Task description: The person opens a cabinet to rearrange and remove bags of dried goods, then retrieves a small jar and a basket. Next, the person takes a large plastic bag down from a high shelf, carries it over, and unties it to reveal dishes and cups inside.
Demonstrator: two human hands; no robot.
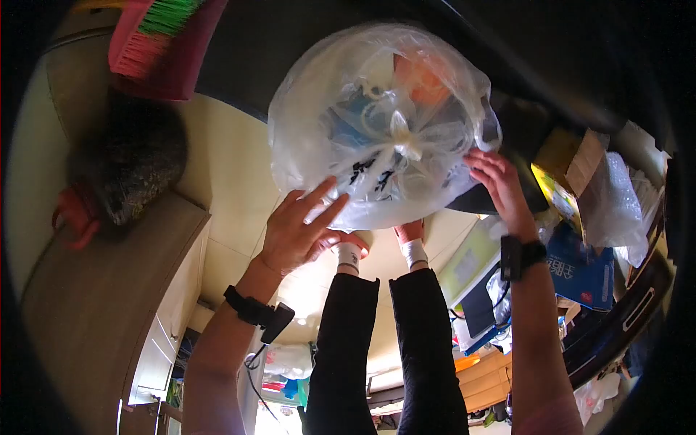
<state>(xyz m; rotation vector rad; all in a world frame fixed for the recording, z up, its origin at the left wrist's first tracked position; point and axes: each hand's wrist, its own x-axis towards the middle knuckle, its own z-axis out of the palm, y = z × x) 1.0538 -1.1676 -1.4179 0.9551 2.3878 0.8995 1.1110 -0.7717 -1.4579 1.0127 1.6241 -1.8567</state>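
Note:
A large, translucent white plastic bag (319, 109) with its top tied in a knot stands in front of me. Through its film show an orange-red item, something blue and dark printed lettering. My left hand (301, 228) is at the near left side of the bag, fingers spread and fingertips against the film. On the right side, my right hand (500, 181) rests its outstretched fingers against the bag's edge, just under a loose fold of film. Its thumb is hidden. Both wrists wear dark straps with small devices.
A red dustpan with a green-and-red brush (156, 36) is at upper left, above a dark round container (130, 159). A wooden cabinet (109, 290) stands left. Cardboard boxes (573, 167), bubble wrap (616, 203) and a blue package (580, 268) crowd the right. My feet are below the bag.

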